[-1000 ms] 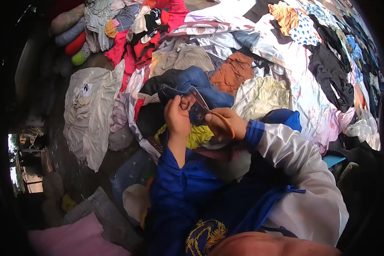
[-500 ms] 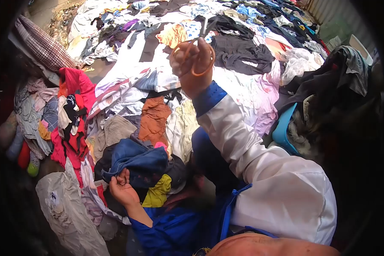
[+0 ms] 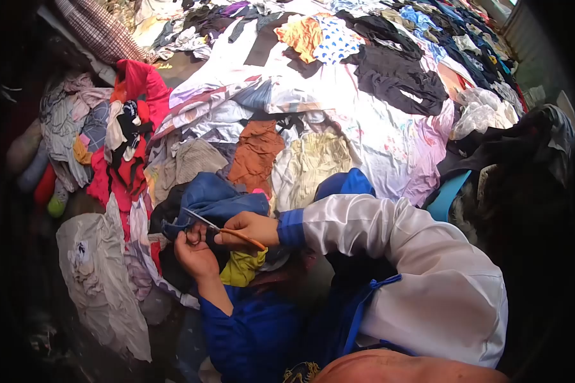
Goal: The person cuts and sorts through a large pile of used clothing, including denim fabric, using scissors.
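Note:
Scissors with orange handles [image 3: 241,236] are in my right hand [image 3: 252,228], their metal blades pointing up and left over a piece of dark blue denim [image 3: 220,196]. My left hand [image 3: 197,255] pinches the denim's lower left edge, fingers curled, right beside the blades. The denim lies bunched on dark cloth in front of me. Just below my right hand a yellow-green cloth [image 3: 241,268] hangs down. A rust-brown cloth [image 3: 257,152] and a cream garment [image 3: 314,163] lie beyond the denim.
White sheets [image 3: 377,137] and many garments spread across the ground ahead. Red cloth [image 3: 144,86] and mixed clothes are heaped at the left, with a pale crumpled bag [image 3: 102,281] nearer me. Dark clothes [image 3: 524,143] and a turquoise rim [image 3: 449,199] are at the right.
My right hand has come down from above the pile, bringing the scissors to the denim beside my left hand. My left hand keeps its pinch on the denim. The view has shifted slightly.

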Motion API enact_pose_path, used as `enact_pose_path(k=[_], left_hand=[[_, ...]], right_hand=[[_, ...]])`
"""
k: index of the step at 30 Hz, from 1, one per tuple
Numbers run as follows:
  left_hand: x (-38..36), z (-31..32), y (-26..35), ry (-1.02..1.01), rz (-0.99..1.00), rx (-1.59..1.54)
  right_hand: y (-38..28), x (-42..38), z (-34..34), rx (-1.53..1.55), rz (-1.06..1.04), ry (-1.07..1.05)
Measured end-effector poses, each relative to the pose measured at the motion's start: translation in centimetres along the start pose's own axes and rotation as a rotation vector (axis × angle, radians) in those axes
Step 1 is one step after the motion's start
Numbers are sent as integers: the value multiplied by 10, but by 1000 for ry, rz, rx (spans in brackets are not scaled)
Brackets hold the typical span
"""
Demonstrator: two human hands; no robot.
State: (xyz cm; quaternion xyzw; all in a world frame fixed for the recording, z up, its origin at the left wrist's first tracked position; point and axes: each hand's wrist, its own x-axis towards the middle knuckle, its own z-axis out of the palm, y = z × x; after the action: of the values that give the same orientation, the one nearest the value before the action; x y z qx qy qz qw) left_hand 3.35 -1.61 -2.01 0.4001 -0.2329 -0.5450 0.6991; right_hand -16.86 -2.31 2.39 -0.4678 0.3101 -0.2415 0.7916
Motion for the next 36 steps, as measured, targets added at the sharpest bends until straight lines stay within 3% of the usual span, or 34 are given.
enact_pose_path(k=[1, 5, 15, 27, 36], left_hand=[[-3, 5, 2, 79, 26, 17], [-1, -1, 3, 24, 68, -22], [-3, 5, 5, -14, 121, 32], [-6, 12, 2, -29, 153, 131], [-8, 18, -15, 109, 212, 283]], right_hand=[[7, 6, 4, 10, -7, 46], [8, 7, 10, -6, 138, 26], [5, 3, 19, 36, 250, 2], [1, 1, 19, -41, 266, 39], [5, 1, 23, 201, 239, 75]])
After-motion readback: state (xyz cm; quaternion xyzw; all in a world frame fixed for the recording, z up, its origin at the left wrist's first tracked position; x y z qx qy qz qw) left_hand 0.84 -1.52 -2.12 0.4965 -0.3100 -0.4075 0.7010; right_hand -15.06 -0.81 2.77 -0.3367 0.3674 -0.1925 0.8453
